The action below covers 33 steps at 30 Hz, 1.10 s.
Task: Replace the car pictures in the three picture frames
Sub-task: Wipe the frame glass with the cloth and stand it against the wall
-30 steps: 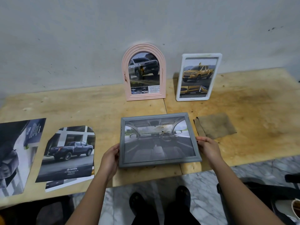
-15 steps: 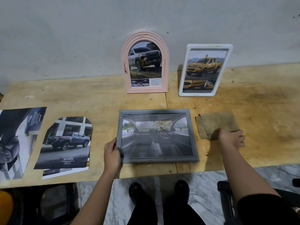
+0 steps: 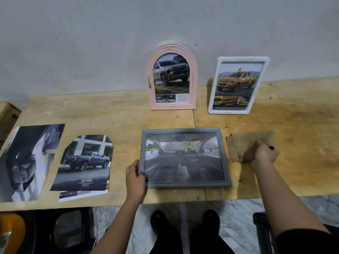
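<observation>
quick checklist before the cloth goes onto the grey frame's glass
1. Right hand grips cloth: ok.
2. Left hand steadies grey frame at its left edge: ok.
3. Frame flat on table: ok.
4. Glass clean: not ok, brownish smear near the top.
5. Path from cloth to frame clear: ok.
6. Cloth clean: cannot tell.
</observation>
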Available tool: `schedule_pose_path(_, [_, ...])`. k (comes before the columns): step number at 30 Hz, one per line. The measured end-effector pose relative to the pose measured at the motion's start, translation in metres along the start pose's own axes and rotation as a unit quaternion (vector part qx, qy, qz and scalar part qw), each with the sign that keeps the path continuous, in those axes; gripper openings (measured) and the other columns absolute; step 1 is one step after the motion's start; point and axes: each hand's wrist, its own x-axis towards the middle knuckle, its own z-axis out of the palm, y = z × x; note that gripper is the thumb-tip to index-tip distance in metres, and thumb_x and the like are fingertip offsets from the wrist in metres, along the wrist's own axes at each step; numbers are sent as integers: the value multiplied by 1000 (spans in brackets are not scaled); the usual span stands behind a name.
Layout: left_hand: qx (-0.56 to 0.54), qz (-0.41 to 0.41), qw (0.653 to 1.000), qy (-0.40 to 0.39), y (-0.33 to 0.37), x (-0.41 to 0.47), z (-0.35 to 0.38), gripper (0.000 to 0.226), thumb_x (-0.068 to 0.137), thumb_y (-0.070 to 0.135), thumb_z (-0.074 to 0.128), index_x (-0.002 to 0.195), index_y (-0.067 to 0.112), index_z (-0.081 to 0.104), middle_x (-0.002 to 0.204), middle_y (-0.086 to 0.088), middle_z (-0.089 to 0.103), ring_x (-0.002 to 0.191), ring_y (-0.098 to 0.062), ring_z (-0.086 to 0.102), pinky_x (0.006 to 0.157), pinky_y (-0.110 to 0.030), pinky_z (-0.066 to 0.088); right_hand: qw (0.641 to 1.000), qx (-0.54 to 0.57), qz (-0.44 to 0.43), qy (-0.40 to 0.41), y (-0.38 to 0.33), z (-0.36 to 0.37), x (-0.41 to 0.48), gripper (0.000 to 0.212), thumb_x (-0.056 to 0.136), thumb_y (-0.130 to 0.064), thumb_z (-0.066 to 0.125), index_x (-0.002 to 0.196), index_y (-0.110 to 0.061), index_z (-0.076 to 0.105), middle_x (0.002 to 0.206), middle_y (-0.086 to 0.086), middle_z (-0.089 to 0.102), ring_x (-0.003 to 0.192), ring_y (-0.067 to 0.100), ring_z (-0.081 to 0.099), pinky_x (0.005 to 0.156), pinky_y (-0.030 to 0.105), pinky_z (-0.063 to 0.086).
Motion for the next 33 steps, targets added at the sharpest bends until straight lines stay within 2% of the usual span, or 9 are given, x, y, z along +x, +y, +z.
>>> schedule_pose_path(6, [11, 9, 1000, -6, -1, 0, -6, 44, 91, -7, 40, 135, -1, 42, 129, -18, 41, 105, -18, 46, 93, -18, 32, 986, 98, -127, -37, -26, 4, -45, 44, 86, -14, 63, 124, -10, 42, 118, 7, 57, 105, 20, 57, 96, 34, 46])
schedule_pose_path(11, [24, 25, 999, 15, 9, 4, -17, 42, 90, -7, 42, 130, 0, 47, 126, -16, 45, 115, -27, 48, 98, -30, 37, 952, 110, -245, -148, -46, 11, -102, 31, 86, -9, 62, 107, -17, 41, 75, -7, 47, 65, 3, 48, 72, 24, 41])
schedule_pose_path(16, [-109, 94, 990, -2, 65, 17, -27, 33, 96, 12, 47, 129, 9, 50, 128, -6, 52, 117, -17, 49, 100, -29, 39, 910, 24, -249, -332, -58, 20, -166, 35, 85, -11, 65, 113, -14, 44, 97, -2, 60, 85, 14, 60, 67, 26, 51])
schedule_pose_path(19, [-148, 140, 970, -133, 117, 17, -36, 29, 97, 25, 46, 121, 13, 58, 122, 1, 59, 112, -11, 53, 96, -23, 38, 878, 6, -231, -420, -61, 27, -197, 34, 83, -9, 66, 110, -13, 46, 95, 0, 64, 85, 18, 63, 72, 33, 54])
schedule_pose_path(22, [-193, 116, 919, -324, 144, 15, -44, 41, 94, 46, 42, 106, 15, 66, 96, 6, 71, 96, -11, 65, 91, -25, 45, 846, 4, -229, -482, -58, 35, -219, 31, 85, -8, 65, 109, -15, 46, 93, 0, 65, 82, 16, 66, 66, 29, 55])
schedule_pose_path(24, [-212, 90, 900, -369, 147, 15, -47, 37, 92, 38, 52, 108, 7, 65, 99, -4, 72, 94, -16, 67, 87, -26, 52, 833, -10, -251, -493, -55, 39, -225, 38, 86, -10, 64, 117, -17, 43, 102, 2, 64, 87, 14, 64, 69, 26, 53])
schedule_pose_path(27, [-250, 97, 910, -317, 147, 15, -49, 29, 89, 12, 59, 114, -2, 61, 103, -14, 69, 89, -21, 67, 78, -25, 56, 822, -71, -280, -491, -51, 42, -224, 68, 82, -14, 70, 135, -25, 29, 113, -3, 57, 95, 7, 59, 81, 26, 52])
schedule_pose_path(30, [-257, 103, 922, -269, 145, 16, -52, 24, 87, 5, 60, 111, 1, 60, 105, -18, 68, 91, -26, 66, 84, -33, 54, 793, -163, -301, -504, -46, 43, -220, 112, 56, -27, 88, 139, -45, 16, 137, 3, 43, 118, 23, 53, 100, 43, 46])
schedule_pose_path(33, [-245, 108, 935, -233, 143, 14, -55, 18, 84, 6, 65, 101, 5, 58, 97, -16, 69, 84, -24, 66, 76, -31, 57, 768, -242, -338, -487, -46, 45, -222, 91, 58, -16, 88, 135, -22, 40, 128, 3, 52, 115, 23, 55, 96, 37, 49])
